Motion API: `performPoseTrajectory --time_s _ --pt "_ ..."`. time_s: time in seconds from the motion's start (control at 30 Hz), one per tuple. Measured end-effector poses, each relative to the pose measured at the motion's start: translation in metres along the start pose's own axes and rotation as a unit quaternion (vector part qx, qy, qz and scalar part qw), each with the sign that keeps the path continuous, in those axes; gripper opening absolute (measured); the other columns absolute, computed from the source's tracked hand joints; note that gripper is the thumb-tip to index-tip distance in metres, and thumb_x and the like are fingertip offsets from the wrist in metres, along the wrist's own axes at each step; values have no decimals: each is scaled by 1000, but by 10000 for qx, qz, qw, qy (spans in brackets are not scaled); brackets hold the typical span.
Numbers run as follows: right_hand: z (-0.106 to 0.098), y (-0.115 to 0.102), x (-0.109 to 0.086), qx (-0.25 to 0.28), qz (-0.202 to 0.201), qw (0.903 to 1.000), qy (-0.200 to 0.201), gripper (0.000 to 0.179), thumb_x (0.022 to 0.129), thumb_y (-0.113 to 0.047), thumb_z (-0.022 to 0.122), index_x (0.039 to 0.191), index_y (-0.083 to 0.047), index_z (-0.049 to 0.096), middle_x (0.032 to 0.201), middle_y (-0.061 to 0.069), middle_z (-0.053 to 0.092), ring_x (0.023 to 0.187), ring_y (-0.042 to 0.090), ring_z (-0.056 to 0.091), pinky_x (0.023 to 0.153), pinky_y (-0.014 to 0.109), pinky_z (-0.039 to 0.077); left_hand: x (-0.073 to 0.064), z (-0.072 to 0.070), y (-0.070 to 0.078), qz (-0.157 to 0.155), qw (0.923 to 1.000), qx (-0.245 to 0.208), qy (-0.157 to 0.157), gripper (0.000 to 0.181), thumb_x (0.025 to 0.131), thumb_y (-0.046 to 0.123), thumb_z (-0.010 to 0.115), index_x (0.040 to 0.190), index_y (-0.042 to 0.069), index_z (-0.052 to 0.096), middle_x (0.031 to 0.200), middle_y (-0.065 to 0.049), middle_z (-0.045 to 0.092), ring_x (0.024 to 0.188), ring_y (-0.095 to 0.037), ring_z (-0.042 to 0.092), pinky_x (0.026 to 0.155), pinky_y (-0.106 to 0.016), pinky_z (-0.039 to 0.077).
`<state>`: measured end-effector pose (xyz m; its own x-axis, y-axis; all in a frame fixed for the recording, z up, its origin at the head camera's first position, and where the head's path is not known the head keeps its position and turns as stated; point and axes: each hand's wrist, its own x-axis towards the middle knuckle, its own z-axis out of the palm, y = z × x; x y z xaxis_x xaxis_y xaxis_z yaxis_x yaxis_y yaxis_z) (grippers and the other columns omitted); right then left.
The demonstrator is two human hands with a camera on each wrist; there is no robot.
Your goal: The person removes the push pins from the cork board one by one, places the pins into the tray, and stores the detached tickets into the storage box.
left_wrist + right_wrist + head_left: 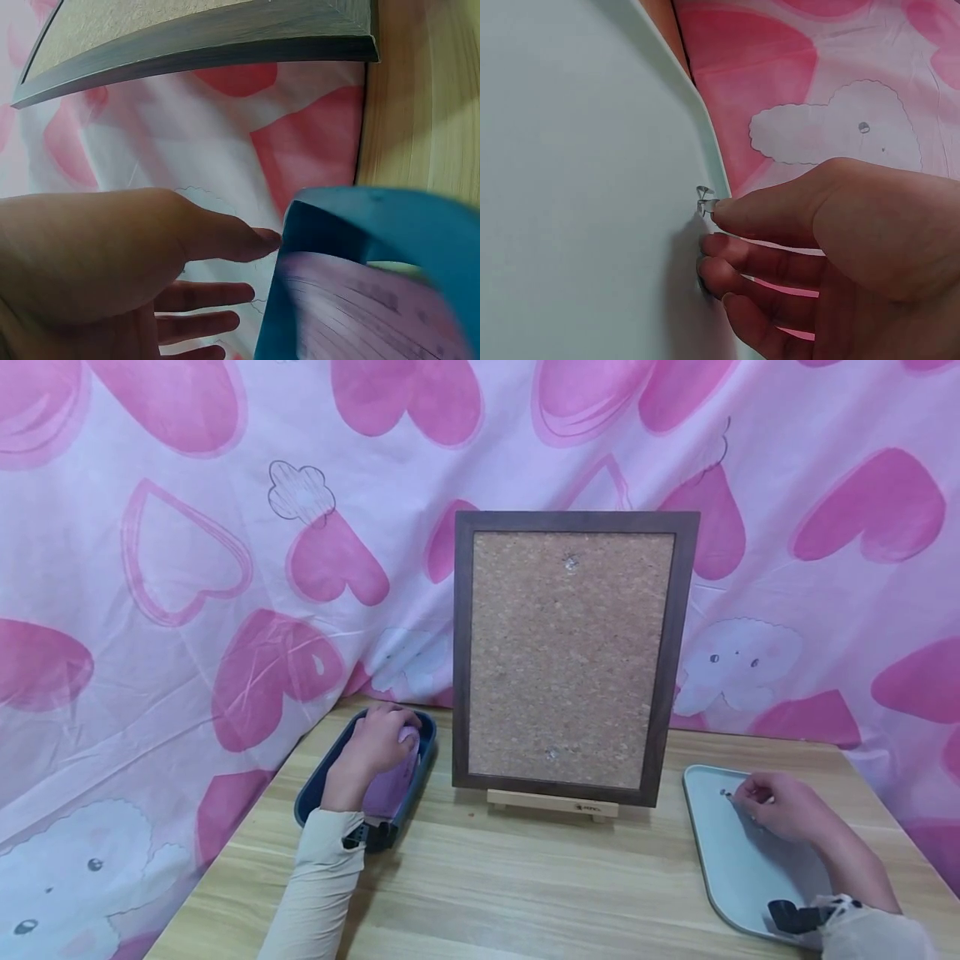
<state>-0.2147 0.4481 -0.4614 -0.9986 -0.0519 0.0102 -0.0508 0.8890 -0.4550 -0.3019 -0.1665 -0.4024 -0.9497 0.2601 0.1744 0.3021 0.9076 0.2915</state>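
Observation:
My left hand (378,743) reaches over a dark blue bin (427,760) that holds a purple printed paper (393,785). In the left wrist view the left hand's (150,262) fingers are loosely extended, the thumb close to the bin's rim, and nothing is held. On the right, my right hand (783,806) is low over a pale green tray (712,860). Its thumb pinches a small silver thumbtack (711,204) near the tray's edge; the index finger is mostly hidden. Another thumbtack (704,190) lies right beside it.
A cork board (570,652) in a dark brown frame stands upright on a small wooden easel (551,802) between the hands. Silvery spots (571,562) show at its top and bottom. A pink heart-patterned cloth (300,568) hangs behind the wooden table (525,885).

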Motion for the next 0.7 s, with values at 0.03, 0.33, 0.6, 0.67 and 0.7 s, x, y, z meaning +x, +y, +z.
performPoseTrajectory --time_s 0.03,0.33,0.6,0.67,0.7 --pt "0 1 0 -12 -5 10000 -2 6 98 -5 71 100 -1 75 94 8 71 87 21 60 64 25 48 0 0 0 -12 10000 -17 -20 25 100 15 70 123 8 76 141 -21 67 141 -46 52 114 -71 43" --pt "1 8 -1 -214 -21 9998 -31 7 100 -8 70 102 -3 74 94 9 69 85 22 57 65 25 44 0 -2 2 -40 9996 -204 -202 33 103 19 69 133 7 72 147 -22 64 147 -47 47 118 -72 39" --pt "2 10 -1 -233 129 9996 -79 10 101 -11 68 104 -2 73 92 10 67 84 23 56 68 31 43 -1 -3 3 -28 9993 -217 -308 34 103 19 69 135 6 71 147 -21 65 148 -46 47 117 -72 40" --pt "2 12 0 -219 198 9995 -114 13 101 -12 68 105 0 73 93 11 67 84 24 56 69 33 44 -1 -3 3 -12 9993 -214 -300 34 103 20 69 135 6 71 146 -21 65 147 -46 48 117 -71 41" --pt "2 12 0 -207 234 9994 -128 15 101 -11 68 107 1 73 93 12 67 85 25 56 69 33 45 -1 -3 3 -7 9993 -210 -293 35 103 20 69 135 6 71 146 -21 66 147 -46 49 117 -71 41"
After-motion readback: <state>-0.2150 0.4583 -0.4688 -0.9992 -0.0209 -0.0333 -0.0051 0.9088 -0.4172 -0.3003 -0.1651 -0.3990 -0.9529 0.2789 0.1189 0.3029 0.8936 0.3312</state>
